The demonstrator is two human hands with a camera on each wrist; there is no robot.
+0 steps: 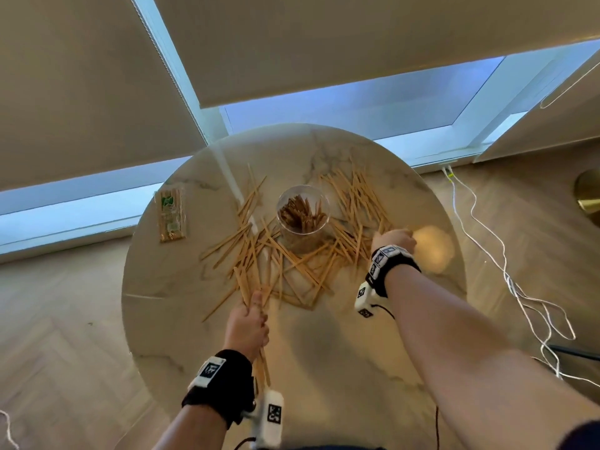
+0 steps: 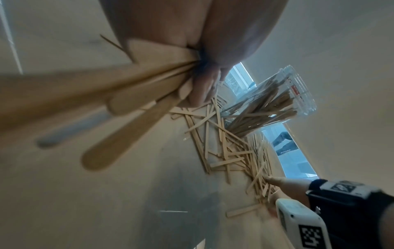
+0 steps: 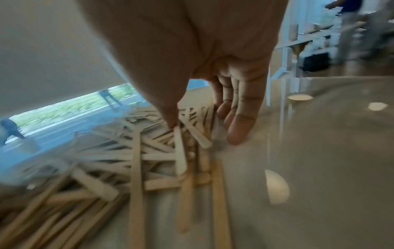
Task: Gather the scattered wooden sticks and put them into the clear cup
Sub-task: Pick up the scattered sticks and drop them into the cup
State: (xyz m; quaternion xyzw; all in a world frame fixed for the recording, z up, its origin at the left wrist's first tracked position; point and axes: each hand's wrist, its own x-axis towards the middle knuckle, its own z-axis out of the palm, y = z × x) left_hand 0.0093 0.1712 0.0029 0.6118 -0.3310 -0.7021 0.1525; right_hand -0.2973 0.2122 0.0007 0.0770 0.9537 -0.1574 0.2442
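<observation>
A clear cup (image 1: 302,211) (image 2: 277,99) stands in the middle of the round marble table (image 1: 324,352), with several wooden sticks standing in it. Many loose sticks (image 1: 285,254) (image 2: 224,143) (image 3: 136,160) lie scattered around the cup. My left hand (image 1: 246,323) grips a bundle of sticks (image 1: 250,287) (image 2: 106,94) at the table's near left; their ends poke out behind the wrist. My right hand (image 1: 394,238) (image 3: 213,121) reaches over the pile right of the cup with straight fingers (image 3: 238,128), the thumb tip touching one stick (image 3: 180,151).
A sealed pack of sticks (image 1: 171,214) lies at the table's far left. White cables (image 1: 506,271) trail on the wooden floor to the right. A bright light patch (image 1: 431,245) falls on the table beyond my right hand. Window blinds hang behind.
</observation>
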